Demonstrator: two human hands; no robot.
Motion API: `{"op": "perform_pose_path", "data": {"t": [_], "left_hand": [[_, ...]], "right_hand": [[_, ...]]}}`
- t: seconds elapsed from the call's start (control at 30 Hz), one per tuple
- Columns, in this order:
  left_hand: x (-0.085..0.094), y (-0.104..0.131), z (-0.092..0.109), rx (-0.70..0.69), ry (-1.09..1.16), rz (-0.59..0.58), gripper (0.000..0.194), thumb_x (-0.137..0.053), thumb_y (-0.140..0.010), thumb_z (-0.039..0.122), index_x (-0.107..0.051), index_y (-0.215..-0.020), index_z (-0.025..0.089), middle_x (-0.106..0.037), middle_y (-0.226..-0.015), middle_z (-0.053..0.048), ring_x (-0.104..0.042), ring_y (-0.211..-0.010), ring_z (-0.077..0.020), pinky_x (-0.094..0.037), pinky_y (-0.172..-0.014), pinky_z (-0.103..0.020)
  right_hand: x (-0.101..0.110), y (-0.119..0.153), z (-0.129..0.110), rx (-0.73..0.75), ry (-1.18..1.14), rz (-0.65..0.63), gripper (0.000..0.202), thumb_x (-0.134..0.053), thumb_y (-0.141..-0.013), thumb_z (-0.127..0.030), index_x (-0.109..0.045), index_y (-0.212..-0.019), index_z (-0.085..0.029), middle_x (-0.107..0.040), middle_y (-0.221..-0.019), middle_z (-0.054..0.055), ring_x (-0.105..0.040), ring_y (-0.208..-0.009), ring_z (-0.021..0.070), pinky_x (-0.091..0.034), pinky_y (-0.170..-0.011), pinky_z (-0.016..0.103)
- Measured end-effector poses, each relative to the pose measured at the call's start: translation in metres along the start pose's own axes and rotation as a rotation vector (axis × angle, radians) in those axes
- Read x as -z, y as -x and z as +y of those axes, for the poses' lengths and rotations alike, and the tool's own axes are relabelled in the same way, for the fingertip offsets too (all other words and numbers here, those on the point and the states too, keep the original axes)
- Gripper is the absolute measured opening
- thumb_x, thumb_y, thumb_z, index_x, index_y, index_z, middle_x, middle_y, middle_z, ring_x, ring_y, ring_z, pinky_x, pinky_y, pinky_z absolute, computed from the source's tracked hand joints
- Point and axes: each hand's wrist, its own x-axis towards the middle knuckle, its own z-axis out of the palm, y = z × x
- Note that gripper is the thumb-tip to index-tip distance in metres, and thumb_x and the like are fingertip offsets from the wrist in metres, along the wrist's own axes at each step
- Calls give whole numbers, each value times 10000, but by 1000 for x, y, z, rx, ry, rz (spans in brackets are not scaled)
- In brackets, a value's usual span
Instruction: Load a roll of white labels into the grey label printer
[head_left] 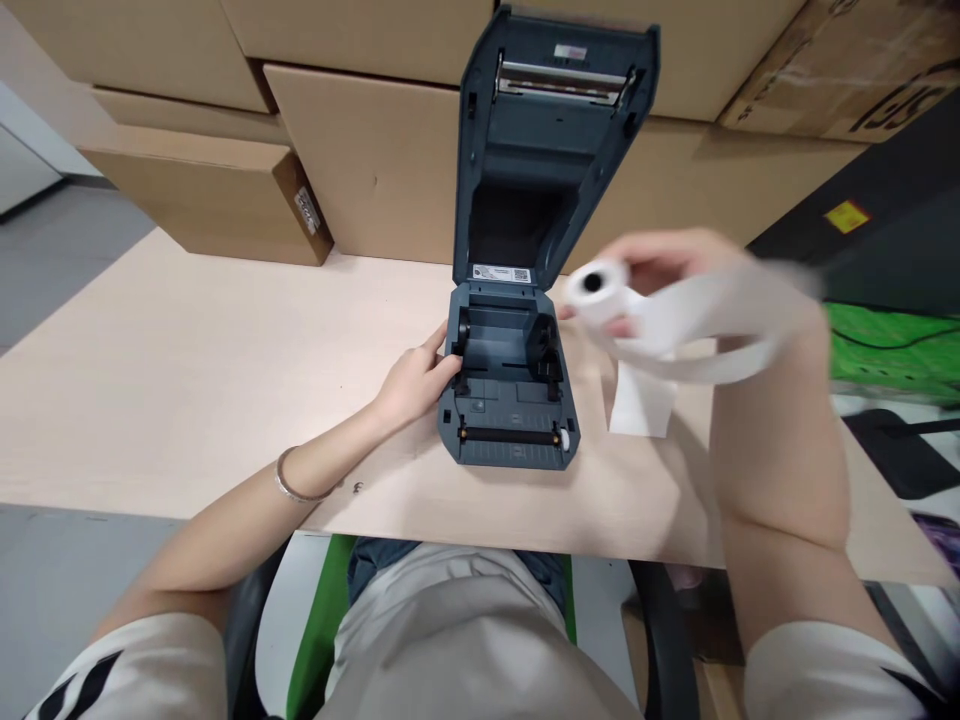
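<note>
A dark blue-grey label printer (510, 395) stands on the table with its lid (540, 160) raised. Its roll compartment holds no roll, and a black roller lies across the front. My left hand (412, 385) grips the printer's left side, thumb over the rim. To the right of the printer, my right hand (686, 255) is raised, closed around a small white paper roll (616, 290) with a dark core hole. A loose strip of its paper loops over my right forearm, blurred by motion. Below it is a white piece of paper (643, 402); whether it joins the roll I cannot tell.
Cardboard boxes (367, 160) stand stacked behind the printer, and a flatter box (210, 195) sits at the table's back left. A dark panel with a yellow label (847, 216) and a bright green surface (892, 350) are at the right. The pale wooden table (187, 370) ends close to my body.
</note>
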Motion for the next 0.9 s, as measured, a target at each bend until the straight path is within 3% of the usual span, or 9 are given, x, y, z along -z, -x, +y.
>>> {"op": "perform_pose_path", "data": {"t": [0.1, 0.23, 0.33, 0.4, 0.5, 0.7, 0.9], "left_hand": [[-1, -1, 0, 10, -34, 1, 629, -498, -906, 303, -548, -1528, 224, -688, -707, 28, -646, -758, -212, -484, -784, -310], [0, -1, 1, 11, -51, -2, 615, -486, -906, 287, -556, -1513, 226, -684, -718, 29, -624, -722, -195, -458, -742, -296], [0, 0, 0, 29, -51, -16, 611, -494, -915, 311, -544, -1518, 229, -630, -666, 46, -577, -644, -176, -435, -685, -289], [0, 0, -2, 62, -20, -35, 641, -522, -927, 367, -497, -1551, 222, -571, -613, 65, -537, -586, -163, -406, -630, -278], [-2, -1, -7, 96, 89, -53, 733, -587, -926, 455, -414, -1594, 208, -537, -607, 81, -510, -557, -144, -403, -607, -267], [-7, -5, -13, 137, 246, -53, 823, -695, -898, 481, -373, -1617, 243, -619, -739, 35, -558, -602, -148, -481, -652, -302], [-5, -5, -12, 144, 301, -60, 885, -790, -862, 508, -404, -1617, 257, -694, -888, -30, -668, -768, -207, -555, -716, -338]], "right_hand": [[-35, -32, 2, 228, 457, -230, 291, -747, -794, -381, -786, -1045, -239, -806, -1112, 51, -718, -1025, 283, -522, -1027, 460], [-71, -61, 12, 198, 774, -348, 273, -623, -907, -274, -809, -1098, -215, -824, -1004, 51, -707, -964, 263, -418, -1114, 465], [-80, -69, 19, 99, 857, -413, 357, -604, -873, -208, -805, -1168, -228, -816, -1068, 70, -706, -990, 276, -478, -903, 382], [-81, -71, 23, 76, 859, -412, 397, -599, -864, -215, -796, -1208, -248, -793, -1184, 78, -709, -1001, 275, -455, -747, 337], [-80, -74, 30, 111, 848, -410, 384, -600, -870, -246, -796, -1200, -254, -783, -1201, 79, -710, -981, 263, -439, -704, 322], [-84, -78, 42, 199, 837, -350, 277, -598, -885, -218, -813, -1052, -268, -804, -1005, 61, -668, -1077, 298, -463, -1010, 425], [-83, -65, 34, 288, 892, -286, 278, -590, -940, -248, -810, -1091, -171, -806, -1053, 111, -667, -1152, 314, -328, -1252, 553]]}}
